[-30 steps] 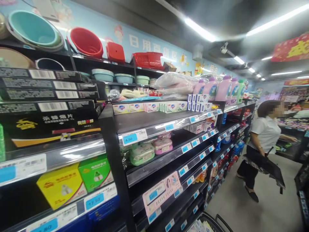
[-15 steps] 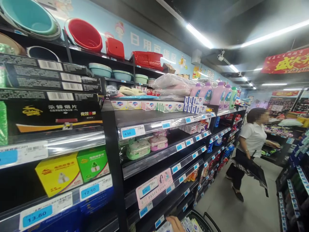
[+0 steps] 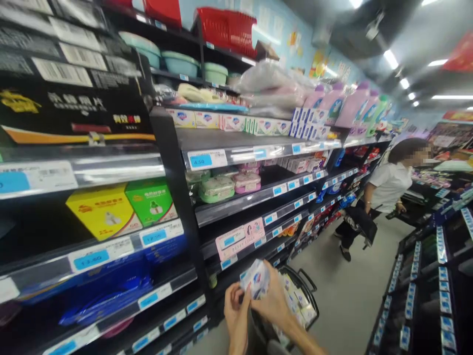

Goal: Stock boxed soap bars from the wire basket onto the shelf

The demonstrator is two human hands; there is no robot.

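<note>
Two cardboard boxes, one yellow [image 3: 103,211], one green [image 3: 152,201], shelved side by side; left hand [image 3: 237,306], fingers curled against the packet's [image 3: 256,278] lower edge, grip unclear; packet single, white, blue-marked, tilted between hands, long axis blurred; right hand [image 3: 274,300], fingers closed on its right side; one black-rimmed basket [image 3: 316,306], small boxes [image 3: 301,303] inside, uncountable.

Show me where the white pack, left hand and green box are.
White pack [image 3: 258,280]: head view, middle of its printed face.
Left hand [image 3: 237,311]: head view, middle of the hand, below the curled fingers.
Green box [image 3: 151,201]: head view, middle of its front.
</note>
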